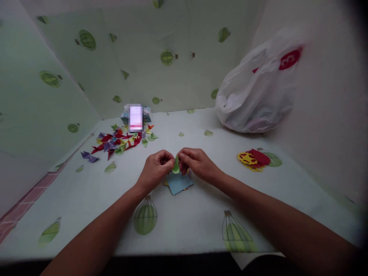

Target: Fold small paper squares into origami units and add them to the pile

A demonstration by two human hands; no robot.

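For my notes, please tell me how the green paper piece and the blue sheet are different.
The green paper piece is folded and narrow; the blue sheet is flat and wider. The left hand and right hand hold the green paper piece, while the blue sheet lies on the table. Both look plain-coloured.

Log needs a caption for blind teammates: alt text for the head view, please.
Two bare hands, left and right, hold a small green paper piece above blue paper; folded paper shapes lie left, a white plastic bag right.
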